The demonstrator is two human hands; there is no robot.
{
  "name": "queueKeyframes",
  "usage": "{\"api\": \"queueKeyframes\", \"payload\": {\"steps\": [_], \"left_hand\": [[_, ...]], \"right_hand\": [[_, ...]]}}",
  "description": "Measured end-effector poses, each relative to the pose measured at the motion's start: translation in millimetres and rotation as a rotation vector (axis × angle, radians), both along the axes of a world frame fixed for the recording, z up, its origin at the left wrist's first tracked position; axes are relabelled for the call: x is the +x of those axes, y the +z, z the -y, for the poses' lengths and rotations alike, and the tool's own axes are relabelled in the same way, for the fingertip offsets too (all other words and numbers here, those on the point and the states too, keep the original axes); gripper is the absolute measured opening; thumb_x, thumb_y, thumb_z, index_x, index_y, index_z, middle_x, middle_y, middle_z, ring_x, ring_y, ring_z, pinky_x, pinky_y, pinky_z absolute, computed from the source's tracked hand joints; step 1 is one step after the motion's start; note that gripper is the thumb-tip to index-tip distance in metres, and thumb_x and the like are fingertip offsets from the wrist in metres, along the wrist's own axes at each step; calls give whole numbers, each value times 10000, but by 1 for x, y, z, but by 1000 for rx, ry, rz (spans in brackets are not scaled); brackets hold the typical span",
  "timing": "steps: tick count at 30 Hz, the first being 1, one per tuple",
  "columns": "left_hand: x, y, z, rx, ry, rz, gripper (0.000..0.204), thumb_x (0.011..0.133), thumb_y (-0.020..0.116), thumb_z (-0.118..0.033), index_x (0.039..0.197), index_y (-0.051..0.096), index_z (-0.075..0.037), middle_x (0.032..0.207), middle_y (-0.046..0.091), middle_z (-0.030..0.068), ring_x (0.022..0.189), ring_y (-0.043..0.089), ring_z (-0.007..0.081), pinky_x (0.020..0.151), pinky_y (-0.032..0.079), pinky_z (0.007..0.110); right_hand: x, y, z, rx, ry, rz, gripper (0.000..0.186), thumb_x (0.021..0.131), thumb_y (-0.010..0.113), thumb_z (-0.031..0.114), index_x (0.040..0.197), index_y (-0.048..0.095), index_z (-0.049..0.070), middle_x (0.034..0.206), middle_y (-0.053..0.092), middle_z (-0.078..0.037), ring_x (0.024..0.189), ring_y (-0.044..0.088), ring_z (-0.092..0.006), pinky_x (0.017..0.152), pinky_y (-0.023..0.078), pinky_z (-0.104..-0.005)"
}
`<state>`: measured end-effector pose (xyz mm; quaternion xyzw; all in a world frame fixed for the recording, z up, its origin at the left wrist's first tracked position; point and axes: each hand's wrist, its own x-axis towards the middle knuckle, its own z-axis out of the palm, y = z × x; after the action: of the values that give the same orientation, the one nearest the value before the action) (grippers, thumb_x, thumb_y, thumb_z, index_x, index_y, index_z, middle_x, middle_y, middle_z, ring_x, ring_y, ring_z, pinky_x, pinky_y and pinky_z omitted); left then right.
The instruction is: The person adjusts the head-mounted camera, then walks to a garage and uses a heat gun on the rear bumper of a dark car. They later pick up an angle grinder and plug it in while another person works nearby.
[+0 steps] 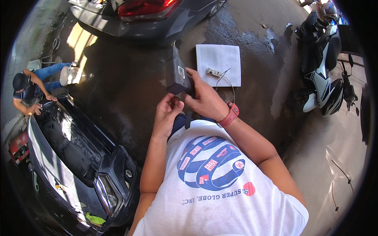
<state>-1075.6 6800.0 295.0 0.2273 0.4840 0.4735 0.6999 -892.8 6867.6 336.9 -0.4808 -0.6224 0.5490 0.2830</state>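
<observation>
A long, dark, block-shaped part (179, 72) with a small pale label points away from me, tilted, above the wet floor. My right hand (206, 98), with a red watch on its wrist, grips its near end from the right side. Just below that end is my left hand (168, 112); its thumb and fingers are pinched together and its fingertips are against or very near the part's lower edge. Whatever sits between those left fingertips is too small or hidden to make out. A dark strap-like piece (189, 118) hangs below my hands.
Beyond my hands, a white board (218, 53) lies on the floor with a white power outlet (213, 72) and thin cable. A dark car (173, 23) stands ahead; another with its engine bay exposed (71, 129) is at left, beside a seated person (29, 88). Motorcycles (323, 78) stand right.
</observation>
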Motion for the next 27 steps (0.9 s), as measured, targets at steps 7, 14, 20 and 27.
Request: {"api": "queueKeyframes", "payload": {"steps": [7,14,20,27], "left_hand": [[-92,7,30,8,399,-57,657,894,852,-328,1383,559,0,1227,656,57,1177,601,164,1023,480,325],[-164,48,32,-27,609,-296,534,1013,621,-410,1296,629,43,912,617,28,862,609,148,830,502,299],[-180,148,37,572,488,43,550,1005,583,-488,1177,600,34,787,382,17,696,361,127,633,357,276],[-91,219,45,811,703,-343,563,904,692,-492,1053,560,34,795,332,26,716,334,156,619,286,293]], "right_hand": [[-133,7,42,182,300,80,854,875,634,8,1598,189,-81,1373,528,-334,1269,534,-475,1094,440,-477],[-141,-10,72,348,167,89,741,1001,642,411,1542,384,-24,1270,570,-266,1194,540,-413,1051,436,-466],[-91,-74,66,-378,-49,204,768,1028,581,530,1559,369,17,1245,619,-216,997,691,-352,948,532,-411],[-59,-163,49,-899,-628,-627,931,1007,669,242,1623,0,42,1053,680,-153,861,728,-238,745,606,-405]]}}
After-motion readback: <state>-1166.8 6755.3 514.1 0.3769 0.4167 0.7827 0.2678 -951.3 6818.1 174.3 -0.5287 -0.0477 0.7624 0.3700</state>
